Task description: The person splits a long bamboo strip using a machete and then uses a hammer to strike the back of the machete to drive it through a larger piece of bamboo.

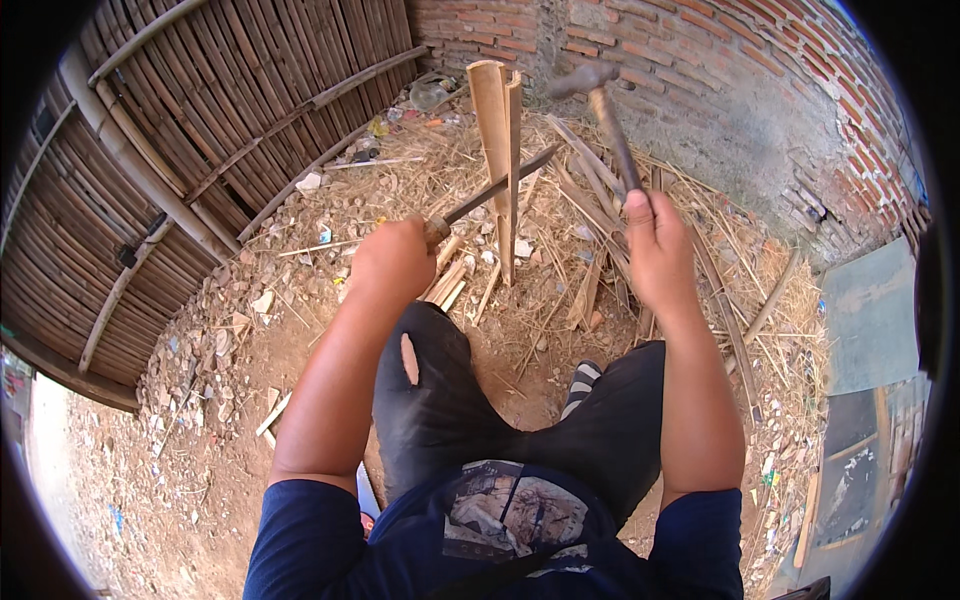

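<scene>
In front of me a length of split bamboo stands upright on the ground, with a lengthwise gap near its right edge. My left hand is closed round the wooden handle of a large knife. Its dark blade slants up to the right and crosses the bamboo in the split, the tip sticking out past the right side. My right hand grips the shaft of a hammer, raised to the right of the bamboo and apart from it. The hammer's head is slightly blurred.
Bamboo strips and straw lie heaped behind and right of the upright piece. Short split pieces rest near my left knee. A bamboo-slat wall stands left, a brick wall behind. Grey-green panels are at the right.
</scene>
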Demonstrator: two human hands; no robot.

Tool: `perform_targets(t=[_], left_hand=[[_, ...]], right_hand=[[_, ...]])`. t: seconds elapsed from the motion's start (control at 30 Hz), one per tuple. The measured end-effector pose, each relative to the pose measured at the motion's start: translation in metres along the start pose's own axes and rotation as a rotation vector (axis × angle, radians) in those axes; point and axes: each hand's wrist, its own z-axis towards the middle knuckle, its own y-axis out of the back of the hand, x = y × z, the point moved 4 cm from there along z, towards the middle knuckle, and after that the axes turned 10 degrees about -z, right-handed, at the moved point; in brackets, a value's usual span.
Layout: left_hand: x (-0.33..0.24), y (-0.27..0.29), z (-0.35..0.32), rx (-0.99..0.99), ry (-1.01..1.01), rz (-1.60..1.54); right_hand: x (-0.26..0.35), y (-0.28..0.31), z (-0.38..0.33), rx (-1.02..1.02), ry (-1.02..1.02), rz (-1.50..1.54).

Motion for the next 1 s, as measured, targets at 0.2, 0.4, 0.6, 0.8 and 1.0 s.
perform_targets(t=[0.2, 0.4, 0.6, 0.8, 1.0], left_hand=[[-0.011, -0.006, 0.003, 0.022, 0.015, -0.036], [-0.018, -0.007, 0.006, 0.06, -0.002, 0.012], [-0.014, -0.011, 0.006, 0.057, 0.004, 0.008], [-0.013, -0.019, 0.013, 0.051, 0.029, 0.022], [-0.022, -0.026, 0.014, 0.051, 0.019, 0.01]], right_hand=[[0.017, 0.043, 0.007, -0.406, 0.116, 0.074], [-0.036, -0.059, -0.005, 0.221, 0.041, -0.484], [-0.024, -0.033, 0.001, 0.104, 0.007, -0.22], [0.011, 0.027, 0.007, -0.294, 0.098, 0.047], [-0.052, -0.05, -0.005, 0.147, 0.021, -0.448]])
